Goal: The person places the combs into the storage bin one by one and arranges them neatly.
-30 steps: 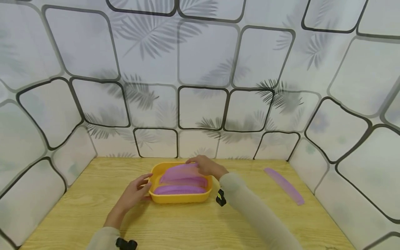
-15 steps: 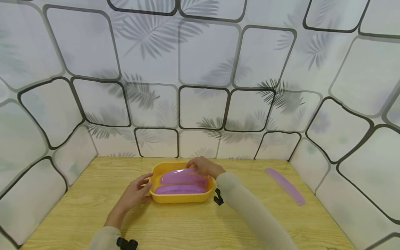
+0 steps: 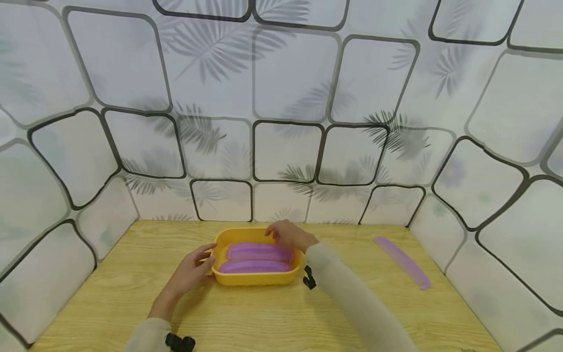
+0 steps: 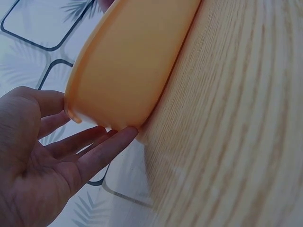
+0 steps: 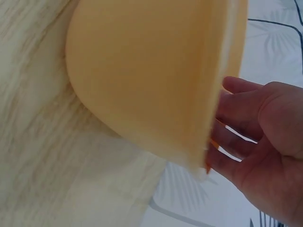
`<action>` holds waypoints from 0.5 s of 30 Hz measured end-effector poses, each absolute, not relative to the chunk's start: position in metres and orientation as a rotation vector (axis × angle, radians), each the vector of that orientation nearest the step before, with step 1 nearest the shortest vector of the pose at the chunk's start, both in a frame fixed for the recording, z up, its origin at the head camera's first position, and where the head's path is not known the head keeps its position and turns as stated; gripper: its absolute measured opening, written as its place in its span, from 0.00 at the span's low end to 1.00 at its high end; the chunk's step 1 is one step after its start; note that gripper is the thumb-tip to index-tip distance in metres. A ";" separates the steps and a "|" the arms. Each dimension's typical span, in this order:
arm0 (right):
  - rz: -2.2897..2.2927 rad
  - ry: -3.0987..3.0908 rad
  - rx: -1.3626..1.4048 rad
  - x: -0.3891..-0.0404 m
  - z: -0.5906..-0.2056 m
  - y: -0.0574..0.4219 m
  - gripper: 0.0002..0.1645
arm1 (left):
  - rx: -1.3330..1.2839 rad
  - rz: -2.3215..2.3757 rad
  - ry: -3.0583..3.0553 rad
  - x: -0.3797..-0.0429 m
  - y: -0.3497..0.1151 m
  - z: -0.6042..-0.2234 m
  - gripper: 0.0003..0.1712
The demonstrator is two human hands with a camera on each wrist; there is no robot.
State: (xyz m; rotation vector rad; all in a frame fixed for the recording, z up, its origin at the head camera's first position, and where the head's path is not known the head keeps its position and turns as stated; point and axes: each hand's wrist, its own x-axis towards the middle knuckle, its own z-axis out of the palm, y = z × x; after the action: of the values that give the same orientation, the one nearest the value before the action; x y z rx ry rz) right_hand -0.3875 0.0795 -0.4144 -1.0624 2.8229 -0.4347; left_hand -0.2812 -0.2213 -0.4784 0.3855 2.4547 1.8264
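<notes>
Two translucent purple combs lie side by side in a yellow plastic basket: a back comb (image 3: 260, 252) and a front comb (image 3: 254, 267). The basket (image 3: 257, 279) stands on the wooden table. My left hand (image 3: 190, 270) touches its left end, fingers fairly straight; in the left wrist view the fingertips meet the basket wall (image 4: 128, 61). Over the back right rim is my right hand (image 3: 290, 234), its fingers reaching inside and loosely bent. In the right wrist view the basket wall (image 5: 147, 80) hides the fingertips; no comb shows in that hand.
Another purple comb (image 3: 402, 261) lies slantwise on the right side of the wooden table (image 3: 246, 318). Patterned walls (image 3: 286, 151) enclose the table at the back and on both sides.
The back comb, tilted up under my right hand a second ago, has gone down into the basket and lies flat. My right fingers have come off it. The left hand stays in place.
</notes>
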 end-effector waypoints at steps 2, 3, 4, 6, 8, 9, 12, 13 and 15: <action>-0.448 2.808 -1.074 -0.387 -0.409 0.084 0.19 | 0.388 1.828 2.450 -0.281 -0.221 -0.479 0.31; -0.467 2.799 -1.084 -0.387 -0.406 0.086 0.19 | 0.388 1.830 2.448 -0.281 -0.221 -0.479 0.31; -0.485 2.790 -1.094 -0.387 -0.403 0.089 0.19 | 0.391 1.832 2.445 -0.282 -0.221 -0.479 0.31; -0.512 2.770 -1.104 -0.388 -0.398 0.095 0.19 | 0.390 1.840 2.442 -0.281 -0.221 -0.479 0.31; -0.536 2.752 -1.098 -0.388 -0.395 0.102 0.19 | 0.400 1.835 2.446 -0.281 -0.221 -0.479 0.31; -0.544 2.743 -1.099 -0.388 -0.394 0.106 0.19 | 0.398 1.839 2.445 -0.281 -0.220 -0.479 0.31; -0.572 2.724 -1.082 -0.386 -0.391 0.119 0.19 | 0.398 1.840 2.443 -0.281 -0.220 -0.478 0.31; -0.584 2.718 -1.073 -0.385 -0.390 0.124 0.19 | 0.397 1.838 2.445 -0.280 -0.220 -0.478 0.31; -0.613 2.711 -1.067 -0.382 -0.387 0.135 0.19 | 0.393 1.841 2.443 -0.280 -0.220 -0.477 0.31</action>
State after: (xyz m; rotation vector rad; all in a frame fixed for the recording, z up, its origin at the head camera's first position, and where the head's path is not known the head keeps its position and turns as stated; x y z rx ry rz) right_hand -0.3820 0.1355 -0.3874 -1.0671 2.7112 -0.6126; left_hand -0.2803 -0.2201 -0.4770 0.3926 2.4430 1.8411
